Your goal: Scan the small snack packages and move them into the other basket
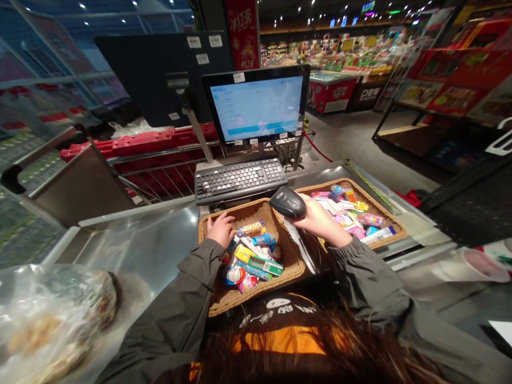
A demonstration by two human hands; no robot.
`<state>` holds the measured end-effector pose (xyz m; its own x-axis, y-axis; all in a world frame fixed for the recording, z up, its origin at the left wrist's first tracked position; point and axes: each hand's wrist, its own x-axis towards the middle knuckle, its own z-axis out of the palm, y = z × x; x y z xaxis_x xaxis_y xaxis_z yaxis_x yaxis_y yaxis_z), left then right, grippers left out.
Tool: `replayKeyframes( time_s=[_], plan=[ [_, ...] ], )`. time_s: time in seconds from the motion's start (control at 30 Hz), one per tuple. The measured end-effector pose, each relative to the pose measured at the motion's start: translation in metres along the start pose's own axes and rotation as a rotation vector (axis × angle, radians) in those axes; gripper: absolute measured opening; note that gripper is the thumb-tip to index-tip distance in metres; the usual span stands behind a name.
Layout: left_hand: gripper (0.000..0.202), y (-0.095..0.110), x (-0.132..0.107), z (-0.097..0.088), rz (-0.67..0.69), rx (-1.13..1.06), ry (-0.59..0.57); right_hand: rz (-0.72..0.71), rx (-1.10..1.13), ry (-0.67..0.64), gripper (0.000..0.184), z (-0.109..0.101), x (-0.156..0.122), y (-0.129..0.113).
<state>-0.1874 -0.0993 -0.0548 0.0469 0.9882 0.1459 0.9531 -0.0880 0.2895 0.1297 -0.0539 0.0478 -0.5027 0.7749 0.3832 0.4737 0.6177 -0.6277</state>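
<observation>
Left basket (294, 261): nearest me on the tabletop (132, 245), walls presumably corralling small packets (262, 264).
Left grip (221, 229): fingers loosely spread over it; contact unclear.
Right grip (314, 216): closed around my scanner (287, 202), by the basket's far corner.
Keyboard (242, 178): beyond, likely for reach.

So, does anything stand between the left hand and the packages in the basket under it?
Nothing visible does: the left hand is over the left side of the basket, beside the packages. The scanner in the right hand is farther right.
</observation>
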Motion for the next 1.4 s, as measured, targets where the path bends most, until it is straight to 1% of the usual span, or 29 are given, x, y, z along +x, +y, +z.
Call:
replayKeyframes(
  time_s=[0.07, 0.13, 0.2, 0.27, 0.33, 0.4, 0.43, 0.5, 0.53, 0.63, 0.77, 0.83, 0.9, 0.97, 1.03, 1.13, 1.2, 1.27, 1.33, 1.4],
  plan=[
    [0.016, -0.003, 0.002, 0.007, -0.008, 0.04, -0.047, 0.015, -0.001, 0.012, 0.035, -0.007, -0.005, 0.001],
    [0.013, -0.003, 0.003, 0.009, -0.01, 0.086, -0.08, 0.034, 0.001, 0.034, 0.039, -0.017, -0.01, 0.003],
    [0.008, 0.004, 0.005, 0.004, 0.011, 0.14, -0.081, 0.063, -0.004, 0.071, 0.042, -0.029, -0.018, 0.005],
    [0.009, 0.018, 0.009, -0.006, 0.056, 0.175, -0.06, 0.084, -0.021, 0.109, 0.043, -0.043, -0.026, 0.007],
    [0.015, 0.039, 0.016, -0.018, 0.12, 0.159, -0.048, 0.092, -0.042, 0.143, 0.042, -0.059, -0.035, 0.009],
    [0.02, 0.066, 0.026, -0.028, 0.208, 0.11, -0.053, 0.128, -0.059, 0.167, 0.042, -0.076, -0.045, 0.014],
    [0.021, 0.081, 0.032, -0.031, 0.258, 0.092, -0.055, 0.147, -0.06, 0.211, 0.044, -0.084, -0.05, 0.018],
    [0.024, 0.112, 0.046, -0.031, 0.356, 0.074, -0.067, 0.175, -0.065, 0.276, 0.046, -0.1, -0.06, 0.027],
    [0.025, 0.127, 0.054, -0.028, 0.396, 0.079, -0.078, 0.187, -0.083, 0.319, 0.048, -0.108, -0.065, 0.033],
    [0.031, 0.174, 0.08, -0.009, 0.477, 0.129, -0.135, 0.249, -0.165, 0.402, 0.053, -0.127, -0.079, 0.05],
    [0.049, 0.23, 0.115, 0.033, 0.485, 0.253, -0.259, 0.304, -0.189, 0.412, 0.056, -0.14, -0.09, 0.065],
    [0.059, 0.254, 0.128, 0.056, 0.475, 0.316, -0.325, 0.303, -0.177, 0.41, 0.057, -0.142, -0.094, 0.071],
    [0.066, 0.271, 0.137, 0.078, 0.46, 0.366, -0.384, 0.301, -0.163, 0.408, 0.056, -0.143, -0.096, 0.076],
    [0.069, 0.282, 0.144, 0.097, 0.453, 0.396, -0.422, 0.301, -0.156, 0.409, 0.057, -0.143, -0.097, 0.082],
    [0.066, 0.287, 0.148, 0.113, 0.445, 0.417, -0.448, 0.299, -0.15, 0.404, 0.06, -0.143, -0.097, 0.087],
    [0.055, 0.289, 0.151, 0.127, 0.429, 0.438, -0.474, 0.293, -0.133, 0.386, 0.063, -0.142, -0.096, 0.094],
    [0.049, 0.29, 0.151, 0.131, 0.43, 0.44, -0.474, 0.281, -0.114, 0.385, 0.063, -0.142, -0.094, 0.098],
    [0.049, 0.291, 0.15, 0.131, 0.429, 0.44, -0.469, 0.273, -0.096, 0.391, 0.065, -0.141, -0.092, 0.1],
    [0.05, 0.292, 0.151, 0.127, 0.412, 0.444, -0.462, 0.279, -0.087, 0.395, 0.067, -0.141, -0.091, 0.1],
    [0.053, 0.291, 0.152, 0.117, 0.392, 0.448, -0.45, 0.296, -0.084, 0.396, 0.069, -0.142, -0.091, 0.1]
  ],
)
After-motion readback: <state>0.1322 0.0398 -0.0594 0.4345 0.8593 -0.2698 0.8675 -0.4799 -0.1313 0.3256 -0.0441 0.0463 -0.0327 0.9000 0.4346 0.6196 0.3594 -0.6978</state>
